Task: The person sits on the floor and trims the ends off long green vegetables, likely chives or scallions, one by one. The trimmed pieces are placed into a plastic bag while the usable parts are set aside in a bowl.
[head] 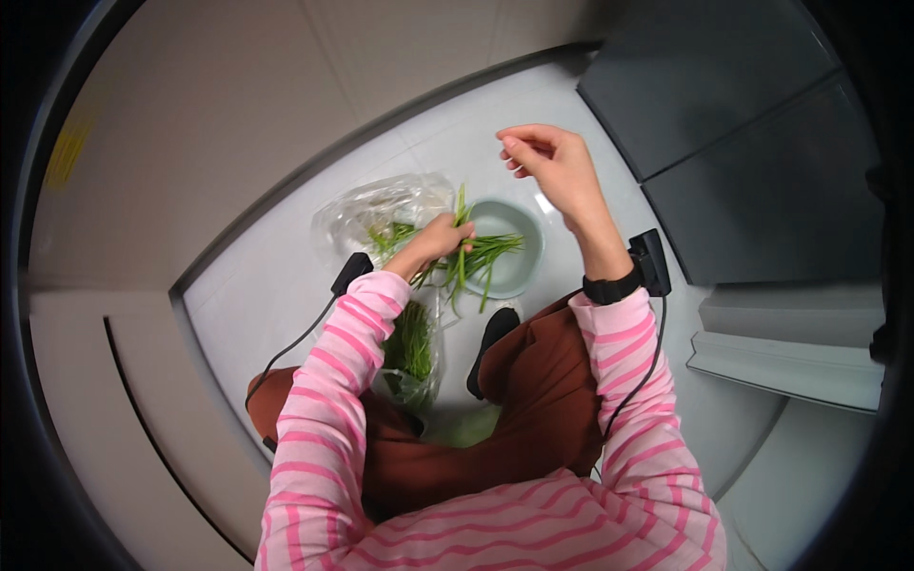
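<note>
My left hand (pixel 444 237) is closed around a bunch of long green stalks (pixel 488 250), whose ends reach over a pale green plastic basin (pixel 532 260). My right hand (pixel 546 158) is raised beyond the basin's upper right, fingers curled; whether it pinches something small cannot be told. A clear plastic bag (pixel 350 210) lies left of the basin, with some greens (pixel 393 235) at its opening. Nearer my legs, more green stalks (pixel 410 342) lie in another clear plastic bag (pixel 421 389). My left forearm hides part of the space between the bags.
My dark-socked foot (pixel 496 342) rests on the pale floor just below the basin. Beige panels (pixel 250 86) border the floor on the left and far side, dark grey panels (pixel 750 157) on the right. A white ledge (pixel 785 367) juts in at the lower right. Cables run along both my sleeves.
</note>
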Tool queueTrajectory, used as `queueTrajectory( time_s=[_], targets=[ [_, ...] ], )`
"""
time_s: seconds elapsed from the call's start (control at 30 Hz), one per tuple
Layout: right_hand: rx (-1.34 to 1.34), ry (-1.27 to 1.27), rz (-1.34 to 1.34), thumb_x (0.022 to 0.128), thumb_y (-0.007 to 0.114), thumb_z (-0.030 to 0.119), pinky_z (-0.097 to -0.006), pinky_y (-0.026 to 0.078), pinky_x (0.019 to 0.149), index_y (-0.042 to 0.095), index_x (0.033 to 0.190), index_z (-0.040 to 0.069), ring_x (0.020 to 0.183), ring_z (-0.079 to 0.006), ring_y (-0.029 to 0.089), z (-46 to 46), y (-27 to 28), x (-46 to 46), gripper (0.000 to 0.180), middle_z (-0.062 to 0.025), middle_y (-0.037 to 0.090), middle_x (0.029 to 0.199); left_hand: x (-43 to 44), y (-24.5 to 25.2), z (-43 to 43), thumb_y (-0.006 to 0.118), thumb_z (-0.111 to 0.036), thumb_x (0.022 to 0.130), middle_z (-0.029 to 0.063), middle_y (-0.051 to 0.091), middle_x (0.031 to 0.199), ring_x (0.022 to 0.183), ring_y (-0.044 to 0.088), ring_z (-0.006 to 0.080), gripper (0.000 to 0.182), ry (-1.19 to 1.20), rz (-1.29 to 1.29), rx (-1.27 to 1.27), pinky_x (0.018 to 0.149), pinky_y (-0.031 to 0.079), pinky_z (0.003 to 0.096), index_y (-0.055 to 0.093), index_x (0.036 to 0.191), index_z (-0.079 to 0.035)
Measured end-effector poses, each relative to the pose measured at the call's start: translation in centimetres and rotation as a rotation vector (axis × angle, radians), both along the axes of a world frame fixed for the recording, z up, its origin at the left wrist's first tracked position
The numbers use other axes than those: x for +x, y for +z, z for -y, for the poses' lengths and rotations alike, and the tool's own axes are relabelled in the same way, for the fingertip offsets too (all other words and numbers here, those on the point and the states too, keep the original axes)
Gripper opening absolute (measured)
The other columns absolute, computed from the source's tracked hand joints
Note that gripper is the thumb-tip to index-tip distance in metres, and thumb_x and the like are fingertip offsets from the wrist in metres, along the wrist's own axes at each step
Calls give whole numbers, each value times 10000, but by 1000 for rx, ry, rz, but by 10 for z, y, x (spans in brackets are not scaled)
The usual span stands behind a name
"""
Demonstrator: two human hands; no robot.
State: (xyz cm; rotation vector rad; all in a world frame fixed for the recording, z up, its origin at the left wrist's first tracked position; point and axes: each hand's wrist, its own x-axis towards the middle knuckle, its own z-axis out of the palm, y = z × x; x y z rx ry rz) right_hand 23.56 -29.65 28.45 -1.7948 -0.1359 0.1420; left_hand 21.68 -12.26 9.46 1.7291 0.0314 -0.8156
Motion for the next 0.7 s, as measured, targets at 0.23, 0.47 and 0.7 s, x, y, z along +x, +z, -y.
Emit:
queueTrajectory(
  time_s=[0.23,0.47,0.7],
  targets=[
    [65,-81,16,933,623,109,-235,513,695,684,1064,-29,747,-96,615,18,-8,-1,200,-58,684,847,23,-92,54,578,-274,915,174,705,843,745,681,281,302,-342,207,362,710,509,395,677,911,11],
    [96,-139,-9,934,611,91,-232,511,710,675,1071,-27,751,-96,615,-46,41,3,192,-58,681,853,22,-70,27,573,-144,828,230,682,1070,1000,671,389,290,-623,371,602,846,534,473,699,1050,-5],
    [208,-170,8,898,633,68,-250,533,682,677,1014,-47,728,-114,643,-82,42,15,169,-79,687,801,38,-100,17,519,-158,895,178,692,1120,1032,678,340,286,-616,371,863,839,543,457,732,1062,-64]
  ],
)
